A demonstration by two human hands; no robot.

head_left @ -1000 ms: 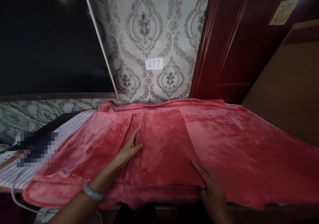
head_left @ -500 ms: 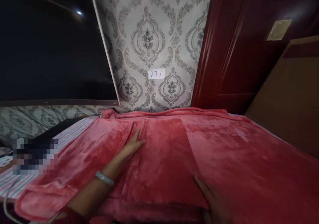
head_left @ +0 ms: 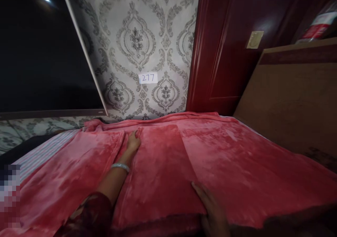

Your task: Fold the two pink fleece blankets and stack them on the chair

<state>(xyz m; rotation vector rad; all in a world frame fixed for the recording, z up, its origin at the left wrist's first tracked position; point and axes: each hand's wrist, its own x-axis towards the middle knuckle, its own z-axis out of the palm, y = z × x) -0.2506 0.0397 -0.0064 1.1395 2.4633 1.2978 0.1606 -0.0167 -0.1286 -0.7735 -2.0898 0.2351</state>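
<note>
Right hand sits lowest in view, flat and spread open, palm down on the near right corner of the folded panel of a plush pink-red fleece blanket; fingers rest along the panel's right edge, gripping nothing. Wrist is cut off by the bottom of the view. The blanket's near hem runs just left of that hand, thick and layered, overhanging the front of the bed; what is under it is too dark to tell.

Left arm in a dark red sleeve reaches forward across the blanket, with a white beaded bracelet at the wrist. Left hand lies far up the cloth, open and flat, fingertips pressed at the long fold line that marks the panel's left edge, close to the far hem. It seems only to press, not pinch, though the fingertips are partly sunk in the pile.

Blanket covers most of the bed, smooth open cloth to the right, well apart from both hands. Left side shows a striped pink-and-white bedsheet uncovered.

Far hem of the blanket bunches against the grey damask wallpaper wall, which carries a small white paper label reading 277. Dark red wooden door stands right of it; brown wooden headboard borders the blanket's right edge.
</note>
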